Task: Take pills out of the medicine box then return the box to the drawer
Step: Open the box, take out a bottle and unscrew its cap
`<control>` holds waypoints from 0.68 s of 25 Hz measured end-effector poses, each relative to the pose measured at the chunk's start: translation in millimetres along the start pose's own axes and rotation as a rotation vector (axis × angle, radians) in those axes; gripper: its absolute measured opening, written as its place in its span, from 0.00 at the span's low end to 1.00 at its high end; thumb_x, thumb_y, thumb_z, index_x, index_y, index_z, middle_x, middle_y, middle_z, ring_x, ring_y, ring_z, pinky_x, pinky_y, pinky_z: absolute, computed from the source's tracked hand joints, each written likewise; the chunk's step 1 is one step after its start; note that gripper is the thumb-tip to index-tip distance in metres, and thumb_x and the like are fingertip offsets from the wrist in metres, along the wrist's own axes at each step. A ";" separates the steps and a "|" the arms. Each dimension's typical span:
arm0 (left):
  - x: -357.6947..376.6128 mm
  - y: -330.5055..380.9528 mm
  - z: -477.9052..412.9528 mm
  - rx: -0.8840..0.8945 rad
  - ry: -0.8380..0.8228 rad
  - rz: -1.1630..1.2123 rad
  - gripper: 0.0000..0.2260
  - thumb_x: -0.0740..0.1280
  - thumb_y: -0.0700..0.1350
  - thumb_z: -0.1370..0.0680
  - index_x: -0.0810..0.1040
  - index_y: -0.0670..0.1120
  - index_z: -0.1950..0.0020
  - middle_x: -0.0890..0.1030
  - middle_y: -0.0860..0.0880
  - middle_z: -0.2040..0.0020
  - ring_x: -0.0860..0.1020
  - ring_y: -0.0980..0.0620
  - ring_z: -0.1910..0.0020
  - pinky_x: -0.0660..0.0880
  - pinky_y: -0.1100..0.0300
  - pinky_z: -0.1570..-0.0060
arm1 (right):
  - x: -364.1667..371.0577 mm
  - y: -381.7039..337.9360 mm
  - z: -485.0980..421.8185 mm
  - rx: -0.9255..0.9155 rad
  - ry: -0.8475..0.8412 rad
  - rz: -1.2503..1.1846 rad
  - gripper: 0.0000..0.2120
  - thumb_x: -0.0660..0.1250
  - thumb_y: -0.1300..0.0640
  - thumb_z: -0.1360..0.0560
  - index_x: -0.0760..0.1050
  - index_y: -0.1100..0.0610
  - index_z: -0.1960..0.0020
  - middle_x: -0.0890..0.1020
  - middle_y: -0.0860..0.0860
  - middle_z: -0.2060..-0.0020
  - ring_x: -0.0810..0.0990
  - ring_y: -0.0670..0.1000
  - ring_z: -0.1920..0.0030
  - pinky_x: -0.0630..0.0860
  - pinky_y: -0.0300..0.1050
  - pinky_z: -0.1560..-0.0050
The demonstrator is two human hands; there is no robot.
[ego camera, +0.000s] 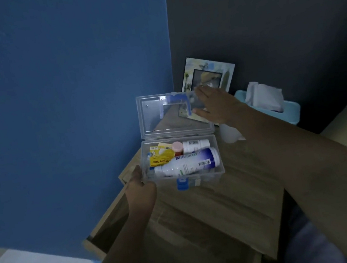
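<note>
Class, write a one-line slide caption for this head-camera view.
The left hand grips the open medicine box at the wooden nightstand while the right hand props its clear lid open.

The fingers of my left hand (pixel 140 188) were hidden under the medicine box (pixel 216 142). Through the clear lid (pixel 154 120) I couldn't tell whether my right hand (pixel 216 105) pinched it or only lay against it. Both half covered the picture frame (pixel 225 72). The big bottle (pixel 187 163) hid part of the yellow pack (pixel 160 157), and its print was too small to read.
</note>
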State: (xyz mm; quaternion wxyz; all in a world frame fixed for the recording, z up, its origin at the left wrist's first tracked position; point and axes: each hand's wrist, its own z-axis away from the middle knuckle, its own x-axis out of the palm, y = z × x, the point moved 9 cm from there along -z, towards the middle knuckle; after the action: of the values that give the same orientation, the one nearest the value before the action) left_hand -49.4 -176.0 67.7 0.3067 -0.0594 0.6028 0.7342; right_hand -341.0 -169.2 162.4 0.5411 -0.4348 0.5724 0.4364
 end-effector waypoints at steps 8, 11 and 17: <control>-1.1 -6.8 -5.3 -0.035 0.017 0.030 0.27 0.58 0.33 0.26 0.62 0.43 0.27 0.71 0.41 0.30 0.71 0.41 0.34 0.70 0.53 0.42 | 19.5 -32.7 56.4 -0.036 0.079 -0.237 0.26 0.54 0.51 0.20 0.55 0.64 0.27 0.61 0.62 0.27 0.60 0.59 0.28 0.56 0.53 0.29; -13.8 10.9 -7.8 0.055 0.170 0.055 0.24 0.59 0.36 0.25 0.65 0.43 0.28 0.72 0.40 0.31 0.72 0.39 0.35 0.71 0.49 0.38 | 51.9 -49.1 91.5 -0.003 0.062 -0.309 0.25 0.53 0.51 0.20 0.56 0.62 0.27 0.62 0.60 0.27 0.61 0.58 0.27 0.56 0.53 0.28; 34.9 97.6 -45.5 0.629 -0.135 -0.429 0.12 0.63 0.39 0.22 0.80 0.42 0.42 0.83 0.39 0.44 0.80 0.43 0.48 0.68 0.67 0.51 | 85.0 -53.8 109.5 0.072 0.052 -0.404 0.24 0.55 0.54 0.20 0.58 0.64 0.28 0.61 0.62 0.27 0.58 0.58 0.26 0.51 0.51 0.26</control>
State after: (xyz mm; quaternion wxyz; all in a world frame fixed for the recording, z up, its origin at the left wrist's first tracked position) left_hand -141.3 -213.1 122.5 0.4953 -0.0388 0.7509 0.4351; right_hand -265.6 -78.1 72.2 0.6179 -0.5321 0.5027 0.2871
